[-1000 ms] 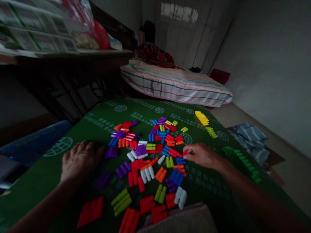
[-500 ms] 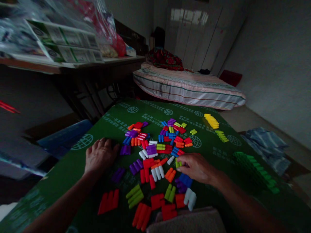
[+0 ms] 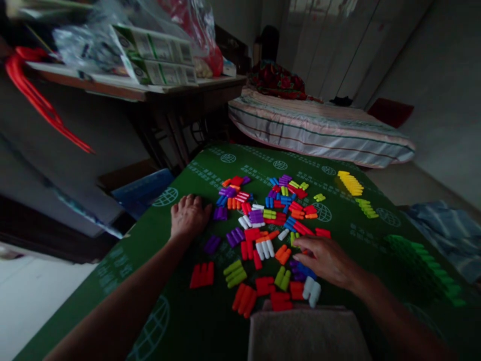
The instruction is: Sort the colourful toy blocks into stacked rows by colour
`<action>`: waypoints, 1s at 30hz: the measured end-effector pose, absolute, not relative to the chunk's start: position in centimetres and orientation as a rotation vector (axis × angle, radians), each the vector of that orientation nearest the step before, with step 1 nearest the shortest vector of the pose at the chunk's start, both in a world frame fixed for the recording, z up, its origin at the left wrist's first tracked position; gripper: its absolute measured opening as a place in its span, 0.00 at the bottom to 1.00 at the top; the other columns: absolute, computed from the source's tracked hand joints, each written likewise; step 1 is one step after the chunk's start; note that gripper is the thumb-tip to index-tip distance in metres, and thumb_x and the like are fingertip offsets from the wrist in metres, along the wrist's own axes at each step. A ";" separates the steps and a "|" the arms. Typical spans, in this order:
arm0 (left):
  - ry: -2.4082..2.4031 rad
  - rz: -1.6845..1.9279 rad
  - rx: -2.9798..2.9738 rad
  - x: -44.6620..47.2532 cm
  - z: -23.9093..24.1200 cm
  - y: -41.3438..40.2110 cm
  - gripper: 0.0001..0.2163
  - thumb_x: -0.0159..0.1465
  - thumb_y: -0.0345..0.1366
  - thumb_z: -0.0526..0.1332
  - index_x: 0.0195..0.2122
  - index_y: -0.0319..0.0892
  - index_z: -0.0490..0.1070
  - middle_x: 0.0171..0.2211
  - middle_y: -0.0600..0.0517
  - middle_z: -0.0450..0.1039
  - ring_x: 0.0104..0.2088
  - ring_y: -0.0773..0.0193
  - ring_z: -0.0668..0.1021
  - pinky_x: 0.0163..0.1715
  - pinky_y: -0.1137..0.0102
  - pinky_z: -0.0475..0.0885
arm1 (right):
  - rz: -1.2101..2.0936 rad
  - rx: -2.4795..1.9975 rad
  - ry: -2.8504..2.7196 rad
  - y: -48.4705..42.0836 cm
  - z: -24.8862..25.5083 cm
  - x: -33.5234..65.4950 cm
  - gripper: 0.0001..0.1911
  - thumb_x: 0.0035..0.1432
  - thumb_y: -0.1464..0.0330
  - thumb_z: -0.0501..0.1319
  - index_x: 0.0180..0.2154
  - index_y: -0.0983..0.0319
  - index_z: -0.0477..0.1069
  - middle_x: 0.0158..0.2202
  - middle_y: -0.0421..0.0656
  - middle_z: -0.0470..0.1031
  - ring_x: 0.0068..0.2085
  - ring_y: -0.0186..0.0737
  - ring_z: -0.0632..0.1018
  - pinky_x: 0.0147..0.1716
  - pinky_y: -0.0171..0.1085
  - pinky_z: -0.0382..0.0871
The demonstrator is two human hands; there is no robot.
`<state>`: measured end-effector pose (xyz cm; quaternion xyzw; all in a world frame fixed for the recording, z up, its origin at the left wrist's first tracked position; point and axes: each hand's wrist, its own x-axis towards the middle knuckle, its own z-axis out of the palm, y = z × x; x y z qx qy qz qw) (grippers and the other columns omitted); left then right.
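Observation:
My left hand (image 3: 190, 216) lies flat on the green table (image 3: 176, 311), fingers stretched out, left of the scattered plastic blocks. A purple block (image 3: 220, 213) is nearest to its fingertips. My right hand (image 3: 323, 258) is over the right side of the pile, thumb and forefinger apart. Its forefinger tip is at a small lime-green block (image 3: 293, 238), which lies on the table; whether they touch I cannot tell. Blue and purple blocks (image 3: 302, 269) lie partly under this hand. A red block (image 3: 323, 232) shows just beyond its knuckles.
At the right stand a yellow row of joined blocks (image 3: 350, 183), a lime row (image 3: 367, 208) and a green row (image 3: 424, 265). A folded cloth (image 3: 306, 331) lies at the near edge. A cluttered desk (image 3: 146, 93) and a bed (image 3: 319, 125) are beyond.
The view has swung left, so everything sits further right. My right thumb has moved away from the lime-green block, which stays in its place. My left hand still rests on the table.

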<state>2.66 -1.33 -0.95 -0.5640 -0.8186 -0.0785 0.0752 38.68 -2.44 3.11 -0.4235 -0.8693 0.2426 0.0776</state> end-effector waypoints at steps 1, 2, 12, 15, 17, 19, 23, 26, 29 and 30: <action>-2.460 -0.235 -1.687 2.7 -1.0 -1.4 0.25 0.65 0.48 0.43 0.52 0.36 0.65 0.58 0.37 0.62 0.61 0.44 0.62 0.58 0.50 0.61 | 0.721 -1.262 -2.605 -2.5 2.9 38.8 0.08 0.59 0.67 0.58 0.38 0.57 0.76 0.39 0.42 0.79 0.38 0.37 0.77 0.37 0.34 0.67; -2.463 -0.235 -1.685 2.7 -1.0 -1.4 0.25 0.65 0.48 0.43 0.52 0.36 0.65 0.59 0.37 0.62 0.61 0.44 0.62 0.58 0.50 0.61 | 0.715 -1.255 -2.604 -2.6 2.7 38.9 0.08 0.59 0.66 0.58 0.39 0.57 0.76 0.39 0.42 0.79 0.38 0.38 0.78 0.38 0.35 0.67; -2.456 -0.262 -1.701 3.0 -1.0 -1.5 0.25 0.65 0.48 0.43 0.52 0.35 0.65 0.56 0.37 0.64 0.59 0.44 0.63 0.57 0.50 0.62 | 0.587 -1.220 -2.600 -4.5 3.4 36.4 0.07 0.61 0.69 0.58 0.38 0.58 0.74 0.39 0.42 0.78 0.40 0.39 0.78 0.40 0.37 0.68; -2.454 -0.269 -1.703 2.9 -1.0 -1.5 0.25 0.65 0.48 0.43 0.51 0.35 0.66 0.56 0.37 0.64 0.59 0.43 0.63 0.57 0.49 0.62 | 0.546 -1.091 -2.661 -5.9 3.6 34.3 0.06 0.62 0.70 0.58 0.38 0.59 0.73 0.38 0.42 0.76 0.40 0.39 0.77 0.39 0.36 0.67; -2.458 -0.270 -1.703 2.9 -1.0 -1.5 0.25 0.65 0.48 0.43 0.51 0.35 0.66 0.57 0.37 0.64 0.59 0.43 0.63 0.57 0.49 0.62 | 0.531 -0.985 -2.727 -7.1 3.5 32.9 0.05 0.63 0.70 0.57 0.39 0.60 0.72 0.37 0.42 0.75 0.40 0.39 0.76 0.38 0.36 0.66; -2.466 -0.268 -1.702 2.8 -0.9 -1.5 0.25 0.65 0.48 0.43 0.51 0.35 0.66 0.57 0.36 0.63 0.60 0.43 0.62 0.57 0.49 0.61 | 0.523 -0.876 -2.795 -8.4 3.3 31.7 0.05 0.64 0.70 0.56 0.38 0.60 0.70 0.37 0.42 0.75 0.40 0.39 0.75 0.38 0.37 0.65; -2.486 -0.259 -1.701 2.7 -0.9 -1.5 0.26 0.65 0.48 0.42 0.53 0.35 0.65 0.60 0.36 0.61 0.62 0.43 0.61 0.59 0.49 0.60 | 0.503 -0.820 -2.870 -10.1 2.9 31.2 0.03 0.63 0.72 0.57 0.37 0.60 0.69 0.36 0.40 0.74 0.39 0.39 0.74 0.39 0.37 0.63; -2.491 -0.259 -1.702 2.6 -0.9 -1.4 0.26 0.64 0.48 0.42 0.53 0.35 0.65 0.60 0.36 0.61 0.62 0.43 0.61 0.58 0.49 0.60 | 0.425 -0.956 -2.882 -10.0 2.6 32.4 0.05 0.62 0.74 0.57 0.38 0.60 0.69 0.37 0.41 0.74 0.41 0.40 0.73 0.41 0.38 0.63; -2.485 -0.268 -1.700 2.5 -1.0 -1.4 0.26 0.64 0.48 0.42 0.52 0.36 0.65 0.59 0.36 0.61 0.61 0.43 0.61 0.58 0.49 0.61 | 0.346 -1.098 -2.873 -9.3 2.1 34.0 0.08 0.60 0.78 0.57 0.37 0.60 0.70 0.37 0.42 0.74 0.41 0.41 0.73 0.42 0.39 0.62; -2.482 -0.272 -1.701 2.4 -1.0 -1.4 0.26 0.64 0.48 0.42 0.52 0.36 0.65 0.59 0.37 0.61 0.61 0.44 0.61 0.58 0.49 0.61 | 0.348 -1.120 -2.865 -9.1 1.9 34.5 0.09 0.60 0.78 0.56 0.38 0.60 0.71 0.37 0.42 0.75 0.42 0.41 0.73 0.42 0.39 0.62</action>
